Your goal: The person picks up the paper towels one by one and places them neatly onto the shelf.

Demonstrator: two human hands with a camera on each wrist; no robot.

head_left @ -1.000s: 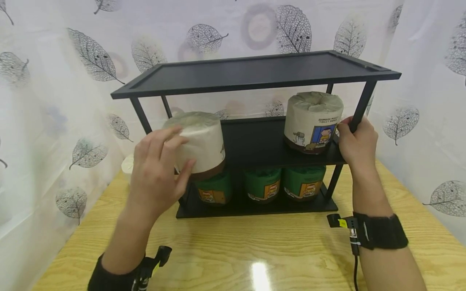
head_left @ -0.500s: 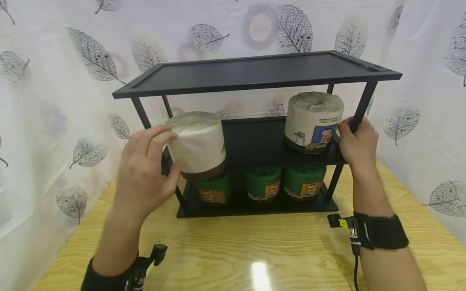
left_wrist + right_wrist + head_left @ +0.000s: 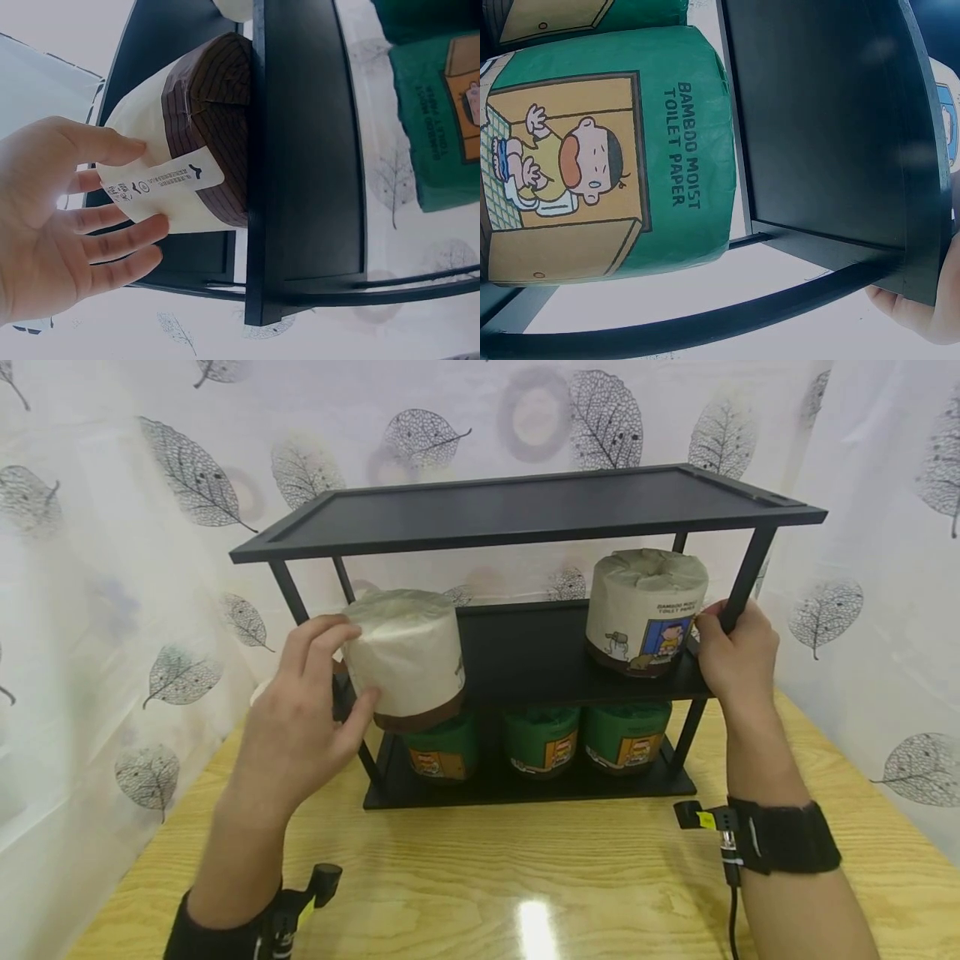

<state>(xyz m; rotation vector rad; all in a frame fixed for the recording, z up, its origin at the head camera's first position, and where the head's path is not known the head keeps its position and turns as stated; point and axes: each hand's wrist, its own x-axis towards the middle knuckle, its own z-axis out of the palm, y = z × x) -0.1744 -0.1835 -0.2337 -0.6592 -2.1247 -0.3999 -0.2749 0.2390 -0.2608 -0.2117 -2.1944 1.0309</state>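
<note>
My left hand [image 3: 296,718] touches the near left side of a white-wrapped toilet paper roll [image 3: 405,652], thumb and fingers spread loosely about it. The roll stands at the front left of the rack's middle shelf [image 3: 525,652]. In the left wrist view its brown base [image 3: 217,127] reaches the shelf's front edge, and a printed white label [image 3: 172,176] hangs on the wrapper. My right hand [image 3: 738,652] grips the rack's right front post [image 3: 748,568], thumb in front, some fingers hidden behind. Beside it stands another white toilet paper roll [image 3: 645,610] with a cartoon print.
Green toilet paper rolls [image 3: 542,742] stand in a row on the bottom shelf [image 3: 525,797]. The black top shelf [image 3: 525,510] spans overhead. The rack stands on a wood-grain table [image 3: 487,860] before a leaf-print curtain [image 3: 480,410]. A white object [image 3: 260,691] shows behind my left hand.
My left hand has drawn left and slightly back along the white roll, uncovering more of it. The roll stays about where it was. My right hand keeps its hold on the post.
</note>
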